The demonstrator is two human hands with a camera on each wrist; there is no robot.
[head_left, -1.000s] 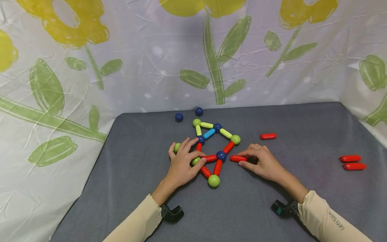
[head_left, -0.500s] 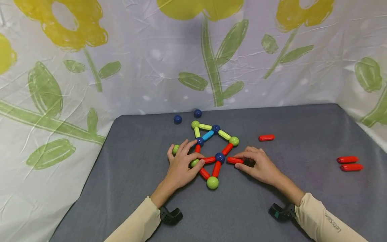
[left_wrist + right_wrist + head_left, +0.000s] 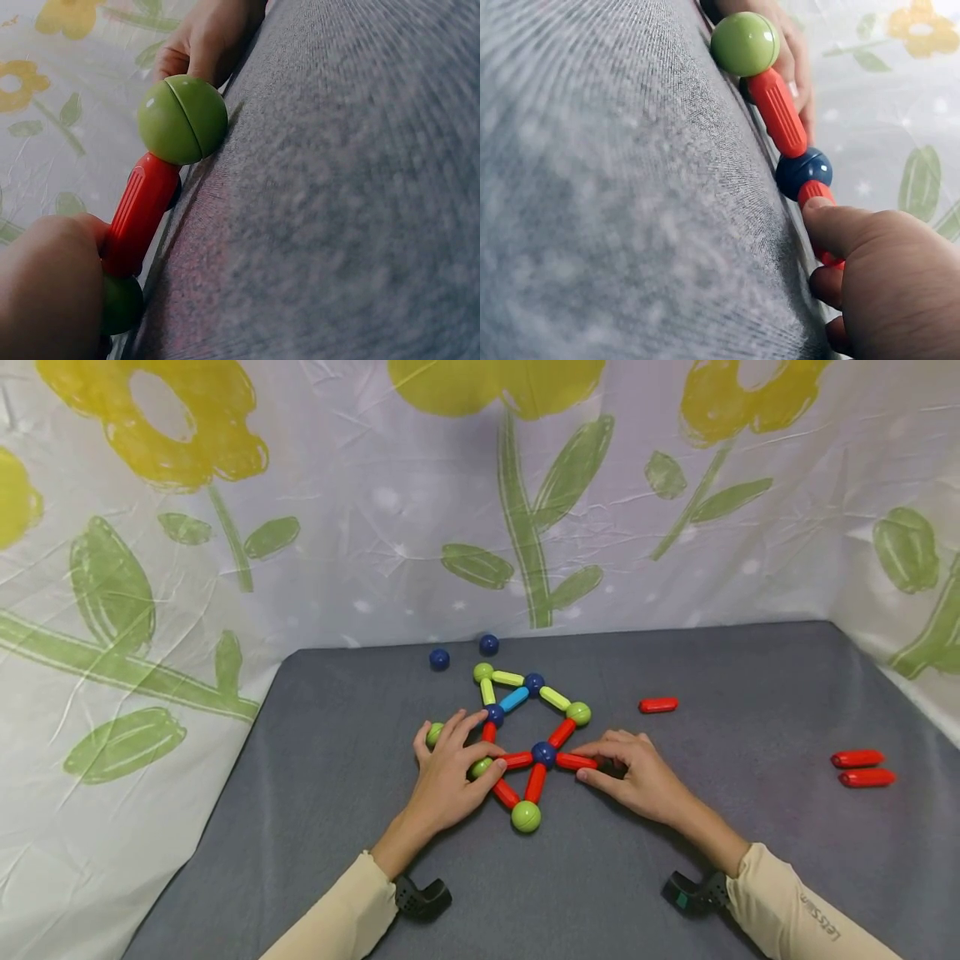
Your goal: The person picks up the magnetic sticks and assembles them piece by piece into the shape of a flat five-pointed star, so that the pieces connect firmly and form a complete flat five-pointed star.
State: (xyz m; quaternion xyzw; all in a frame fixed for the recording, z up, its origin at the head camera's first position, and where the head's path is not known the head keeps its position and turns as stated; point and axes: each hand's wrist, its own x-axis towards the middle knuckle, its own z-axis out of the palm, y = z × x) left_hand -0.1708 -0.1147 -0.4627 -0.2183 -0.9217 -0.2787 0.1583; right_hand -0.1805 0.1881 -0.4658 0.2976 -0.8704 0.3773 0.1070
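Red rod [image 3: 577,762] pinched by right hand [image 3: 643,778]; frame [image 3: 543,754] part-covered by spread left hand [image 3: 447,777]; loose rods [image 3: 867,777] shown in head view only.

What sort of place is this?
Maybe an indoor play corner: flower-print sheeting hangs behind a grey table, and a ball-and-rod building toy lies on it.

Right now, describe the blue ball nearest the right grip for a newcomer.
On the gray table, find the frame of joined rods and balls. Just left of the right grip sits a blue ball. Unlike the other blue balls, it has red rods only, four of them.
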